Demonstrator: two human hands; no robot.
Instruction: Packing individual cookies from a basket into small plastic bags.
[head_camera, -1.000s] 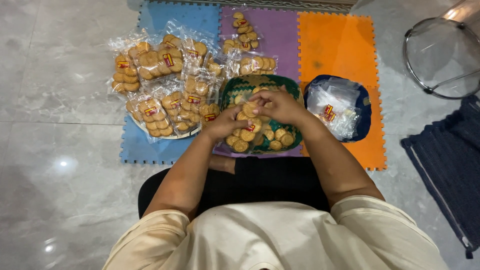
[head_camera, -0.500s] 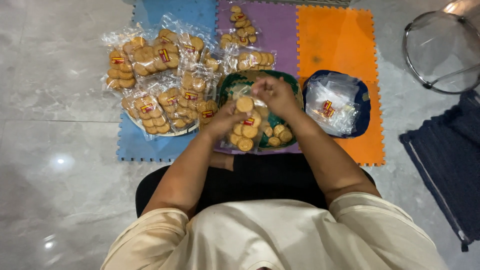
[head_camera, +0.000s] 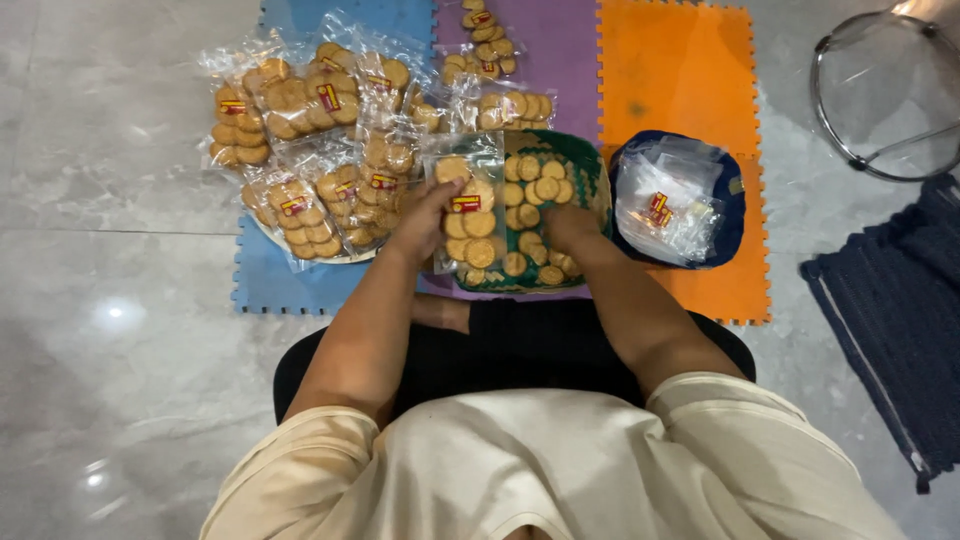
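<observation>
On foam mats over grey tile, the left hand (head_camera: 425, 215) grasps a clear cookie bag (head_camera: 468, 210), long axis near-far; the right hand (head_camera: 570, 228) rests just right in the green basket (head_camera: 590, 180), grip unclear.

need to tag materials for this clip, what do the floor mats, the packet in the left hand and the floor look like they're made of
Floor mats: likely soft foam, matte, with toothed interlocking edges.
Packet held by the left hand: thin clear plastic film, glossy and crinkled, round biscuits showing through.
Floor: probably polished stone or marble-look tile, grey veining, mirror-like light spots and a straight joint line.
</observation>
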